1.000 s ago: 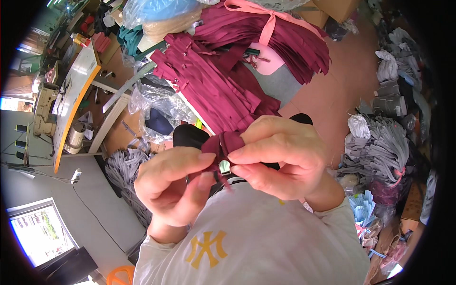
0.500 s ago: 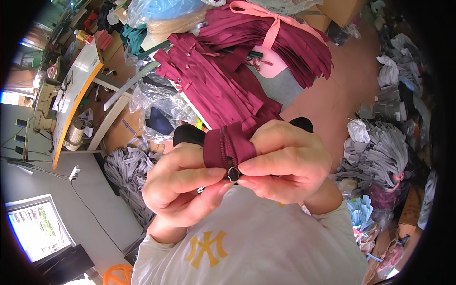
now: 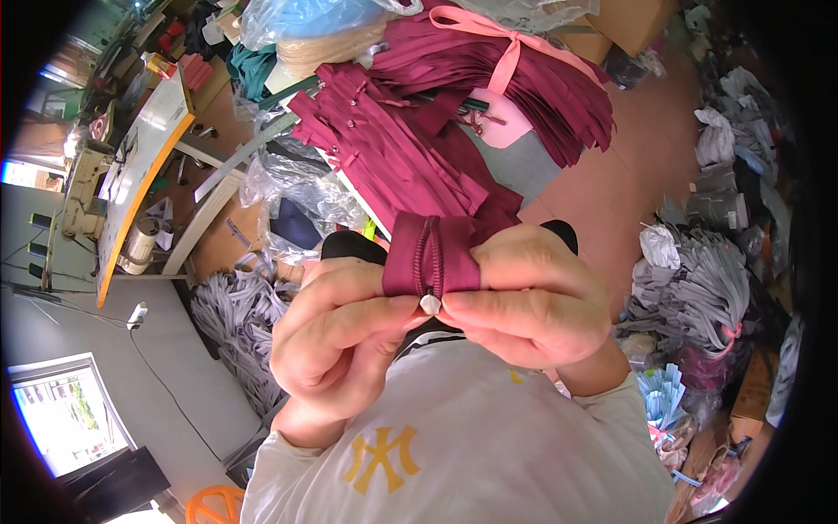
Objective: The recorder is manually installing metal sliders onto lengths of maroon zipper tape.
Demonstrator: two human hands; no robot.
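Between both hands is the end of a maroon zipper (image 3: 408,255), its tape curved over toward me and its teeth parted in a narrow gap. At its lower end a small pale metal zipper slider (image 3: 429,304) shows between my fingertips. My left hand (image 3: 336,327) pinches the tape left of the slider, thumb and forefinger pressed together. My right hand (image 3: 537,301) pinches the other side the same way. Behind the hands, a stack of maroon zippers (image 3: 393,148) lies lengthwise on the work surface. What the lower fingers touch is hidden.
A maroon bundle (image 3: 546,96) tied with a pink strip lies beyond the stack. Clear plastic bags (image 3: 297,188) sit to its left. Grey strip piles (image 3: 236,332) lie at left and right (image 3: 690,288). A white table (image 3: 148,157) with an orange edge stands at far left.
The zipper end has turned and risen slightly, so its teeth now face me more squarely. The slider, dark and ring-like before, now shows a pale face. Both hands keep their pinch.
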